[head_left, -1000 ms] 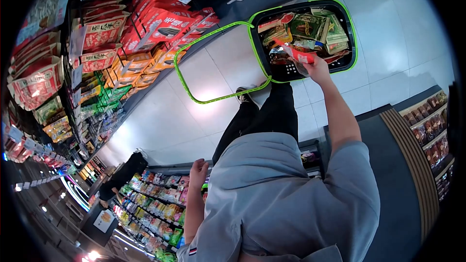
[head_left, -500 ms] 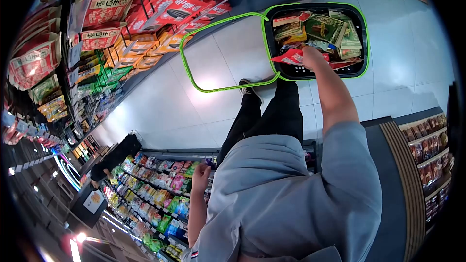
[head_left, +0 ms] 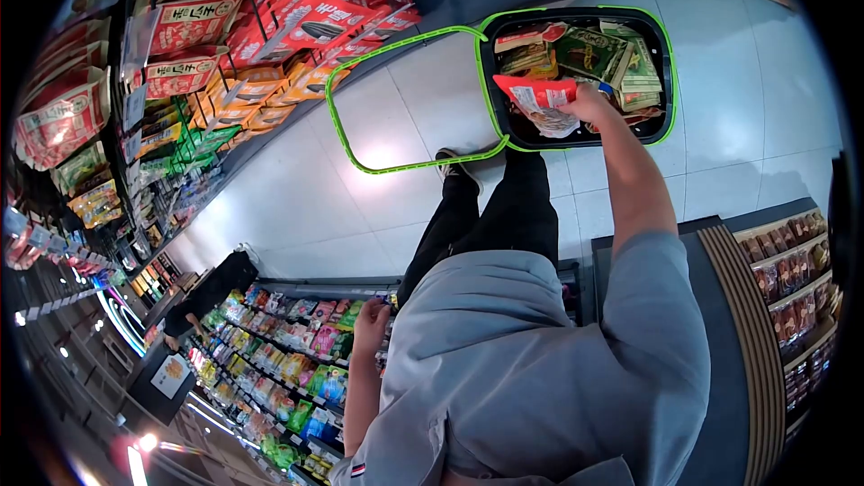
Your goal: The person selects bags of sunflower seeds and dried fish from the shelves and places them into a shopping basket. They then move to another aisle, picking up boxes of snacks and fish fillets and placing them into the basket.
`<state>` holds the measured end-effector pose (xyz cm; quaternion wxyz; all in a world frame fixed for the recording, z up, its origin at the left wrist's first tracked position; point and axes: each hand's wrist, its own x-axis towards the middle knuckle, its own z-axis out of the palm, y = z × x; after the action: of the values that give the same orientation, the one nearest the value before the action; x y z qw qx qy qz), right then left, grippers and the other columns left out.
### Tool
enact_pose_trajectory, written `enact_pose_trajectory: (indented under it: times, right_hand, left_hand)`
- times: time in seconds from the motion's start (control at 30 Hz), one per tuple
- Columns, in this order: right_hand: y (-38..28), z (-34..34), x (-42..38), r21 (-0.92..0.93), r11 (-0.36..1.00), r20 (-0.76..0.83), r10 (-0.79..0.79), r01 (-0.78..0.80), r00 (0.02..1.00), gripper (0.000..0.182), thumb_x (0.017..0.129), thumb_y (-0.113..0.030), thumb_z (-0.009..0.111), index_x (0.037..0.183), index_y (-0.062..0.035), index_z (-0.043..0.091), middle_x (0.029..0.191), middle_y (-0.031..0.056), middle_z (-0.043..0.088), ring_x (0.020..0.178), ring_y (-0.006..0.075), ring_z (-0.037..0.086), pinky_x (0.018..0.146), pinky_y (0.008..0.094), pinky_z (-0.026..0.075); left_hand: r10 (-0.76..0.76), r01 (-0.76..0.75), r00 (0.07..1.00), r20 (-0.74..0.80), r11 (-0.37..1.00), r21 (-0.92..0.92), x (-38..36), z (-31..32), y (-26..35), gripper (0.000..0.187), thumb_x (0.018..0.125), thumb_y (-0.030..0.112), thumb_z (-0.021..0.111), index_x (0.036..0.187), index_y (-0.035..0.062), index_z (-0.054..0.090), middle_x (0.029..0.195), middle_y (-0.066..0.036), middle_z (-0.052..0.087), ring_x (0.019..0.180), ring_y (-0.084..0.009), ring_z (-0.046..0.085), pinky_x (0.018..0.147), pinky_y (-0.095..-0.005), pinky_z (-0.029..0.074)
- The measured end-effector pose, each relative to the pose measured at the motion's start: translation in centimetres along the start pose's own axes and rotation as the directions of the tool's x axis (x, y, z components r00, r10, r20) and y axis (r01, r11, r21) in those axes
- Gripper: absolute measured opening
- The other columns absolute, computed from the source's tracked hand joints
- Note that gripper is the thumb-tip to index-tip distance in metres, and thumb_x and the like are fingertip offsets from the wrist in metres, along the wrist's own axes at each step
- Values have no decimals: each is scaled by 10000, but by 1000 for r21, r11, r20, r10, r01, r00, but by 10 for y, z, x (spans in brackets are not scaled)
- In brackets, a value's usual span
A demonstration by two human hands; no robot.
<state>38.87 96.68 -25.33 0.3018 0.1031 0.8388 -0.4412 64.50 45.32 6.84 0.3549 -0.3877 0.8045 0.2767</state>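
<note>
My right hand (head_left: 589, 106) grips a red packet (head_left: 540, 93) by its edge, over the near part of a black basket (head_left: 668, 81) with a green rim. The packet's pale, printed lower part hangs down inside the basket. Beneath and beside it lie several packets, among them a dark green one (head_left: 587, 52) and pale green ones (head_left: 641, 72). The basket's green handle (head_left: 340, 130) is folded out to the left, above the floor. Low on the left, beside my body, my left hand (head_left: 370, 324) hangs with its fingers curled and nothing visible in them.
Racks of red packets (head_left: 315, 22) and orange packets (head_left: 243, 94) stand at the upper left. Bagged goods fill a lower shelf (head_left: 297, 364). Another person in dark clothes (head_left: 216, 288) is at the far left. A slatted display (head_left: 742, 342) stands at the right.
My right hand has drawn the red packet up and turned it, so that more of its printed face shows. The view has shifted slightly. My left hand stays low.
</note>
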Motion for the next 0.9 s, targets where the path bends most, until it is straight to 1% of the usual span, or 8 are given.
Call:
enact_pose_trajectory:
  times: [0.07,0.17,0.3,0.37,0.4,0.5,0.77,0.9]
  right_hand:
    - [42,35,5,78,994,25,71,-72,997,414,688,-93,764,1078,-21,643,965,135,689,880,233,663,775,336,503]
    - [57,63,-14,533,841,-97,171,-94,981,385,695,-55,759,1066,-18,667,950,64,697,849,141,645,744,300,496]
    - [58,82,-15,698,698,-39,257,-157,966,396,725,-57,746,1109,-44,650,1026,68,679,906,163,638,752,311,494]
    - [63,95,-14,939,313,34,335,-145,942,440,746,-108,751,1159,-84,600,1049,40,646,915,171,608,753,342,489]
    - [66,98,-9,942,305,32,332,-139,943,440,746,-108,751,1159,-84,600,1049,40,646,915,171,608,753,342,489]
    - [61,94,-11,899,238,83,732,-368,676,458,768,-279,759,1151,-146,545,1023,-6,575,883,166,540,756,391,467]
    - [46,82,2,805,274,86,824,-526,560,654,658,-426,828,1157,-116,541,1067,35,583,914,182,557,658,359,494]
    - [71,105,15,703,531,-139,755,-473,641,567,618,-410,860,995,-70,608,861,41,624,652,173,576,483,304,463]
  left_hand:
    - [48,-48,999,-3,998,44,0,-1,6,380,860,204,651,1156,-13,555,1000,-145,668,890,-175,635,781,-291,496]
    - [23,-23,1000,-7,1000,15,3,-2,5,381,858,211,654,1142,-22,555,1013,-151,667,900,-177,637,779,-294,498]
    - [40,-40,999,0,995,90,-1,-7,27,380,859,214,652,1134,-30,553,1030,-158,664,915,-187,640,784,-301,501]
    - [47,-45,999,-5,987,156,3,-12,32,375,861,209,648,1131,-32,554,1033,-165,662,925,-195,641,794,-307,501]
    - [52,-50,999,-10,985,163,5,-14,34,375,861,209,648,1131,-32,554,1033,-165,662,925,-195,641,794,-307,501]
    - [61,-59,998,-6,978,201,9,-21,33,370,862,207,645,1131,-31,555,1021,-165,666,926,-201,643,799,-311,502]
    - [90,-96,995,39,969,228,19,-32,44,354,870,198,632,1129,-30,556,1034,-157,661,956,-210,642,824,-316,501]
    - [138,-155,986,91,960,232,30,-41,35,324,875,196,633,1099,-25,555,996,-132,659,941,-197,640,820,-318,497]
